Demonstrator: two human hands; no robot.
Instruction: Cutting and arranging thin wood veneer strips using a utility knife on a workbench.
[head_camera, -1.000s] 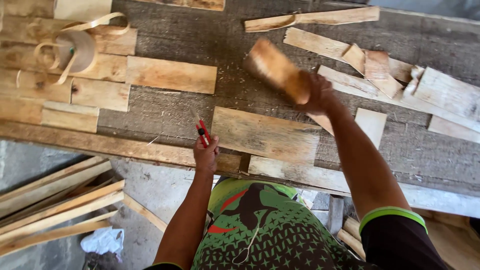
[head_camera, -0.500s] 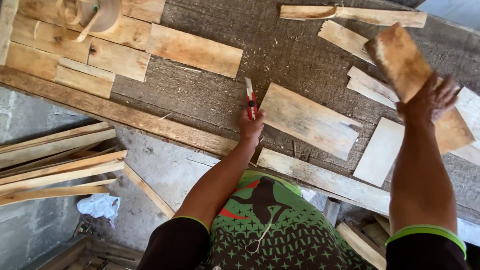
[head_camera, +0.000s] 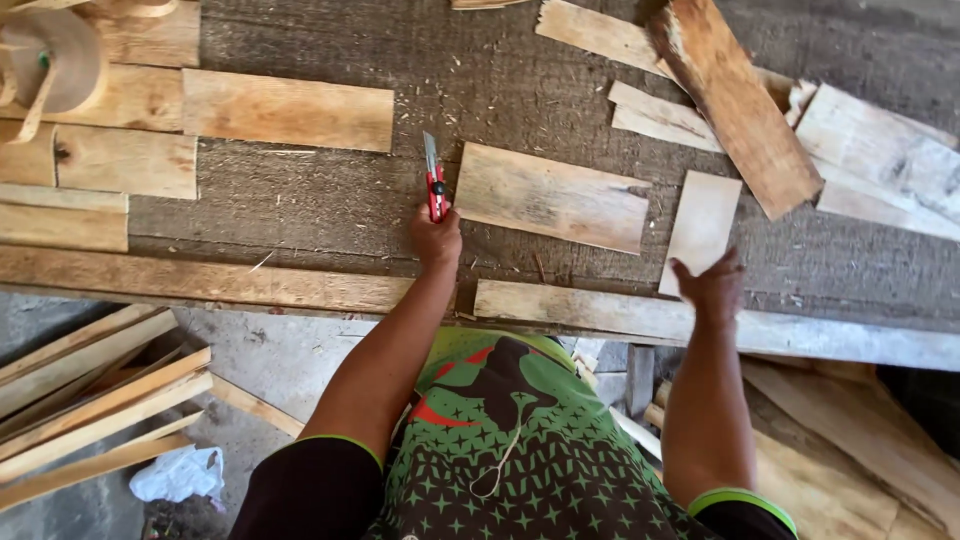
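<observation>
My left hand (head_camera: 437, 240) grips a red utility knife (head_camera: 434, 185), blade pointing away, at the near side of the grey workbench (head_camera: 520, 90). Just right of the knife a flat rectangular wood piece (head_camera: 551, 196) lies on the bench. With its fingers spread and nothing in it, my right hand (head_camera: 710, 286) hovers over the bench's front rail (head_camera: 250, 280), beside a small pale wood piece (head_camera: 704, 224). A long rough board (head_camera: 738, 102) rests tilted across other offcuts at the far right, apart from my right hand.
Cut wood pieces (head_camera: 288, 109) sit in rows at the left, with a roll of tape (head_camera: 60, 62) at the far left corner. More offcuts (head_camera: 880, 160) pile up at the right. Long wooden strips (head_camera: 90, 400) lie on the ground at lower left beside a white rag (head_camera: 178, 473).
My right hand let go of the long board, which now lies on the offcuts at far right, and drew back toward the front rail. My left hand kept the knife.
</observation>
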